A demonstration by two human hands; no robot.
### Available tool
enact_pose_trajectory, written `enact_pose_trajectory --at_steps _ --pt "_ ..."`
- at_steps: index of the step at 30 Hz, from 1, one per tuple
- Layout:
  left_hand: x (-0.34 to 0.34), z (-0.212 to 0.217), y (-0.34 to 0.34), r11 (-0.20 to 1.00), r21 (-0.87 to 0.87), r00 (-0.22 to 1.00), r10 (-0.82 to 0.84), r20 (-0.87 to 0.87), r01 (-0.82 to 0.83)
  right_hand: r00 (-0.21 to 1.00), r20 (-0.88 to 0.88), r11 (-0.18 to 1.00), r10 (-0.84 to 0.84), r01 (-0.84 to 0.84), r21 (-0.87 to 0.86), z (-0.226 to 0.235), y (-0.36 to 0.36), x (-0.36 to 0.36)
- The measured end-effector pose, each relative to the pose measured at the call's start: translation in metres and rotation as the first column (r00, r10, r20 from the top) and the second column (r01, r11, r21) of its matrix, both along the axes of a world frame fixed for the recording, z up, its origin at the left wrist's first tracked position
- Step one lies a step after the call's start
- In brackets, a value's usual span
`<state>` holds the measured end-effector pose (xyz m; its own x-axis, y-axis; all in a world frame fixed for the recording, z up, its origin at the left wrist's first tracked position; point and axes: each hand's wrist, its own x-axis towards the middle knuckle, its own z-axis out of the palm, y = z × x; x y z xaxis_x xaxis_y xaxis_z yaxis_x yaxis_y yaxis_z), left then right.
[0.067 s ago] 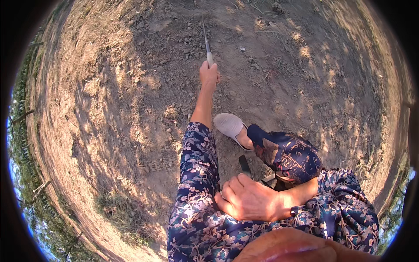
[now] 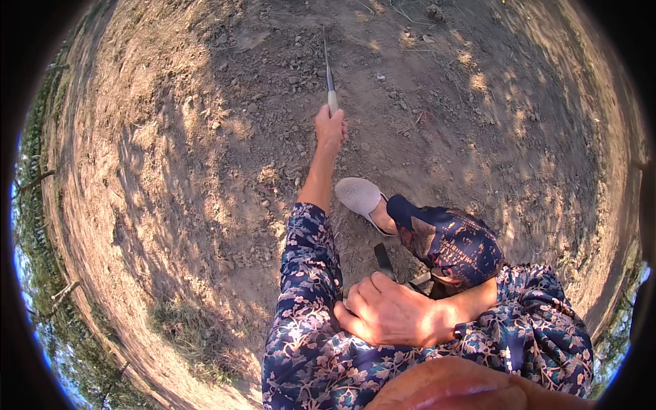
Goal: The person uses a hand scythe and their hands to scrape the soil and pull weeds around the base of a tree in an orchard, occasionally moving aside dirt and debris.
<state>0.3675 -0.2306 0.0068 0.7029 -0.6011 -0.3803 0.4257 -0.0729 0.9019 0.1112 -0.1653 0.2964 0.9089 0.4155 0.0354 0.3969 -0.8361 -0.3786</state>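
Stretched forward over the soil, my left hand (image 2: 331, 128) is closed round the pale handle of a long, thin tool (image 2: 329, 80). Its narrow grey metal part tapers away from me over loose clods; whether the far tip touches the ground, I cannot tell. My right hand (image 2: 389, 311) is close to my body, over my floral clothing, with its fingers curled. Past its knuckles a dark flat piece (image 2: 385, 261) sticks out. What the right hand grips, if anything, is hidden beneath it.
A light slip-on shoe (image 2: 359, 196) is on my foot, right of the left forearm, below a patterned trouser leg (image 2: 454, 242). Dry soil (image 2: 225, 137) with small stones surrounds me. A grass tuft (image 2: 195, 335) grows at lower left; branches (image 2: 65, 294) show at the left rim.
My left hand has drawn back slightly toward me and a little to the right, bringing the long tool with it. The right hand has barely moved.
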Motion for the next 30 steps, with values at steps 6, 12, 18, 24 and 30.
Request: enact_pose_trajectory --at_steps 6,12,18,24,30 --pt "-0.088 -0.022 0.096 0.964 0.253 0.959 -0.146 0.242 0.083 1.0 0.012 1.0 0.028 -0.028 0.007 0.003 0.005 -0.002" --pt "0.044 -0.014 0.101 0.961 0.267 0.907 -0.05 0.418 -0.07 0.998 0.062 0.999 0.027 -0.026 -0.022 0.0 0.003 -0.003" --pt "0.174 0.057 0.031 0.924 0.211 0.913 0.24 0.33 -0.32 0.999 -0.024 0.999 -0.022 0.021 -0.048 0.002 -0.003 0.001" --pt "0.126 0.017 0.06 0.952 0.159 0.959 0.241 0.148 -0.263 0.998 0.059 1.0 -0.007 0.009 -0.029 -0.002 -0.006 0.005" --pt "0.009 0.023 0.103 0.966 0.209 0.988 0.155 0.007 -0.153 1.0 0.026 1.0 -0.001 0.001 0.007 0.002 -0.002 0.001"
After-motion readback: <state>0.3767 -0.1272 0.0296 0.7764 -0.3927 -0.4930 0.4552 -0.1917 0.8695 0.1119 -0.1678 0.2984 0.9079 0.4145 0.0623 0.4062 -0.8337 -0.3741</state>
